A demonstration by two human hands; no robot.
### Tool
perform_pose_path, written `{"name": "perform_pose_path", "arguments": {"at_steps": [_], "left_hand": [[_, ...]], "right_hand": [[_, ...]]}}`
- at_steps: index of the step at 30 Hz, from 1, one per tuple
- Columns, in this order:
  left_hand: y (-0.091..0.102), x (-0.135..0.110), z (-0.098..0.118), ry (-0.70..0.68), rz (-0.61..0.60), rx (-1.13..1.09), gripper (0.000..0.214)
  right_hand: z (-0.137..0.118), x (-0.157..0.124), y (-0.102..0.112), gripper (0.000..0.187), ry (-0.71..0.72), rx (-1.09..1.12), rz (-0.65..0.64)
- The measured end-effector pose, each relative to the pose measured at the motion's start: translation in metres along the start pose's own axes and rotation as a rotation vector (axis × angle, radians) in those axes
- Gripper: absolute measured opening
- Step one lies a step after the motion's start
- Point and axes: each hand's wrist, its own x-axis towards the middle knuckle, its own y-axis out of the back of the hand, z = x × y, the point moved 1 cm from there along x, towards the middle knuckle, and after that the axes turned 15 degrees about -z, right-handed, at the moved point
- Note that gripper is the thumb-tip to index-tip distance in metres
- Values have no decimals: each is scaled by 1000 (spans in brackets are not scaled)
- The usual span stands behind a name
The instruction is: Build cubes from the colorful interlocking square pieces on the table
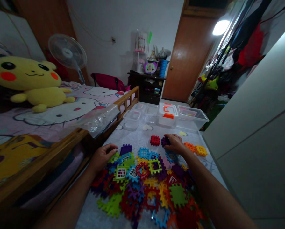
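Note:
My right hand [175,143] reaches past the heap and has its fingers on a purple notched building piece [165,141], partly hidden by them. Just left of it lies a red stack of square pieces [155,140]. At the heap's left edge rests my left hand [103,158], fingers loosely bent and apart, beside a lime green piece [114,157]. A dark purple square piece [126,149] lies near its fingertips. The heap holds many interlocking plastic pieces, among them a green square [178,195], a lime window frame [154,166] and a light blue piece [143,153].
Orange pieces [190,147] and yellow pieces [201,150] lie right of my right forearm. Clear plastic boxes [131,121] line the table's far end, one with a white orange-latched lid [168,109]. A wooden bed rail [125,103] runs along the left; a white cabinet [257,127] stands right.

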Motion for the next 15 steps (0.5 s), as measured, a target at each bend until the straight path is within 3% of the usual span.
{"name": "perform_pose_path", "arguments": {"at_steps": [15], "left_hand": [[0, -2, 2, 23, -21, 7, 43]], "right_hand": [[4, 1, 2, 66, 19, 11, 17]]}}
